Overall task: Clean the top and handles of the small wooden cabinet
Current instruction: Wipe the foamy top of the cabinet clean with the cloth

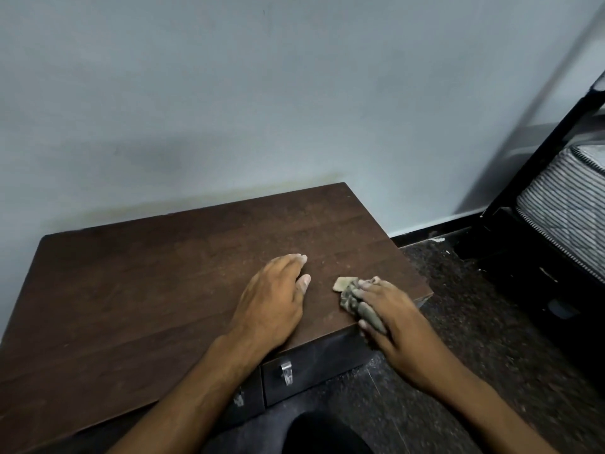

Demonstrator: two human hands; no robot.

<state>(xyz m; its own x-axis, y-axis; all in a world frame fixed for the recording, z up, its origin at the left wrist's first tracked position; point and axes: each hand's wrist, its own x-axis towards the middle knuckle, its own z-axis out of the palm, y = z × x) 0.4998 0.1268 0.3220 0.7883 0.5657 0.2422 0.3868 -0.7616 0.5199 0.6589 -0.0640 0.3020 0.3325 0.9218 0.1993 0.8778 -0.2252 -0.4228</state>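
Pale wall (229, 93) behind, bed frame (537, 178) well to the right | cabinet top (147, 290) mostly bare (dusty) | left hand (271, 303) laid flat on it | cloth (357, 304) gripped by right hand (393, 326) at front right edge | handles (286, 371) below.

Pale blue wall (262, 93), dark speckled floor (474, 322), black bed frame (537, 152) with striped mattress (569, 198) at right.
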